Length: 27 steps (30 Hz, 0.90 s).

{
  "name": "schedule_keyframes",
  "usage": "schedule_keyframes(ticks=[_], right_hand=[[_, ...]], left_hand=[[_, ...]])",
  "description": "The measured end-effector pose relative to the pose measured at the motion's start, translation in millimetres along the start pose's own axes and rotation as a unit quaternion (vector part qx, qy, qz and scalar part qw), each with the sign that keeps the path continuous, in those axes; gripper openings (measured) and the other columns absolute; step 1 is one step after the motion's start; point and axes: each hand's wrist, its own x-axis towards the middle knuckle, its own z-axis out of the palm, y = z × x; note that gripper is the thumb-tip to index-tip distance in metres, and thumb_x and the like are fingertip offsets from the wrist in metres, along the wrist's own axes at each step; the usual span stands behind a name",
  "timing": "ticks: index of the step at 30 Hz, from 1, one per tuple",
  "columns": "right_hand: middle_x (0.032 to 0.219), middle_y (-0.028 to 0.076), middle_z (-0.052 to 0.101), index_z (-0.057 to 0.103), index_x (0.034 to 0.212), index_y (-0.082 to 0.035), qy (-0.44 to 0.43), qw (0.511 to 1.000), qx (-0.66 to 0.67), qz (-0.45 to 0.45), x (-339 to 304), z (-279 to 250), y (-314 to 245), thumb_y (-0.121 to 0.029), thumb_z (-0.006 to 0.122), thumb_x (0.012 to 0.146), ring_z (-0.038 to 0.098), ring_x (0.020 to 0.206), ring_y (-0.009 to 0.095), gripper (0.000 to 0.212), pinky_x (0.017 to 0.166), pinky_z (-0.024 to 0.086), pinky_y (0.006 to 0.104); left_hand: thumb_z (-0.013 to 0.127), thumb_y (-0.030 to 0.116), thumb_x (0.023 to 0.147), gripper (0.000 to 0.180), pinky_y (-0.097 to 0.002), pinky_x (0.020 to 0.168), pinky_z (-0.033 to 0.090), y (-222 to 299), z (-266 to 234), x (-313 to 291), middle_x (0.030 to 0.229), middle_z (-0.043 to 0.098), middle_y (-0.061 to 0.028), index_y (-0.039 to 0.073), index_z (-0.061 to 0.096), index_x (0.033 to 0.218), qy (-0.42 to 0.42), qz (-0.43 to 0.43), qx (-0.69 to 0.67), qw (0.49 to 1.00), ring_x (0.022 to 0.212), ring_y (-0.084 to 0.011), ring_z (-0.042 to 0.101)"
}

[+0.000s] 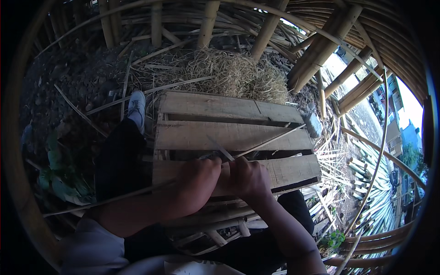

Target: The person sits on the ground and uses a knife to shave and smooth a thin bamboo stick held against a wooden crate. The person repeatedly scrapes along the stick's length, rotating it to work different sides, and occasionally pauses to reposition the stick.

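Note:
My left hand and my right hand are close together over the near slat of a low slatted wooden stand. A long thin bamboo strip passes through the area of both hands, slanting from the far right down to the lower left. My left fingers are closed around it. From the top of my closed right hand a narrow knife blade points up and left, crossing near the strip. The knife's handle is hidden in that hand.
Behind the stand lies a heap of pale shavings, with bamboo posts beyond. A bundle of cut bamboo poles lies at the right. My shoe rests left of the stand, near loose strips on dark ground.

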Motion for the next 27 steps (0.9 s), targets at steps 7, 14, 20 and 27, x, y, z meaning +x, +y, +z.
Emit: schedule_keyframes(ticks=[7, 14, 20, 27], right_hand=[[0.055, 0.019, 0.056, 0.054, 0.078, -0.006, 0.133, 0.989, -0.063, -0.007, 10.1, -0.5, 76.0, -0.017, 0.061, 0.097, 0.059, 0.049, 0.043, 0.023, 0.044, 0.047, 0.0515], [0.062, 0.024, 0.063, 0.061, 0.081, -0.005, 0.053, 0.997, 0.030, -0.045, -3.1, -1.5, -4.5, -0.026, 0.059, 0.098, 0.066, 0.057, 0.045, 0.026, 0.051, 0.054, 0.0523], [0.063, 0.023, 0.064, 0.058, 0.073, -0.005, 0.075, 0.991, -0.094, 0.055, 19.0, -19.9, 86.3, -0.025, 0.059, 0.098, 0.066, 0.057, 0.044, 0.032, 0.049, 0.054, 0.0503], [0.055, 0.018, 0.055, 0.055, 0.076, -0.007, 0.045, 0.998, 0.044, -0.028, -4.1, -2.7, 0.8, -0.017, 0.066, 0.094, 0.058, 0.050, 0.044, 0.024, 0.048, 0.046, 0.0528]], left_hand=[[0.059, 0.015, 0.100, 0.015, -0.0389, 0.063, 0.061, 13.0, -1.9, -1.4, 0.070, 0.070, -0.0127, 0.004, 0.063, 0.091, -0.012, -0.061, 0.056, 0.997, 0.069, -0.0294, 0.075], [0.055, 0.020, 0.104, 0.023, -0.0418, 0.061, 0.060, 3.2, 2.3, -3.9, 0.067, 0.069, -0.0171, 0.001, 0.061, 0.093, 0.005, -0.009, 0.067, 0.998, 0.068, -0.0345, 0.074], [0.060, 0.011, 0.095, 0.009, -0.0401, 0.062, 0.061, 12.4, -2.6, -0.3, 0.072, 0.071, -0.0151, 0.003, 0.061, 0.093, -0.009, -0.048, 0.050, 0.998, 0.071, -0.0311, 0.075], [0.060, 0.012, 0.099, 0.010, -0.0378, 0.061, 0.061, 8.4, -2.1, -1.4, 0.072, 0.071, -0.0126, 0.004, 0.062, 0.092, -0.017, -0.031, 0.104, 0.994, 0.071, -0.0280, 0.075]])
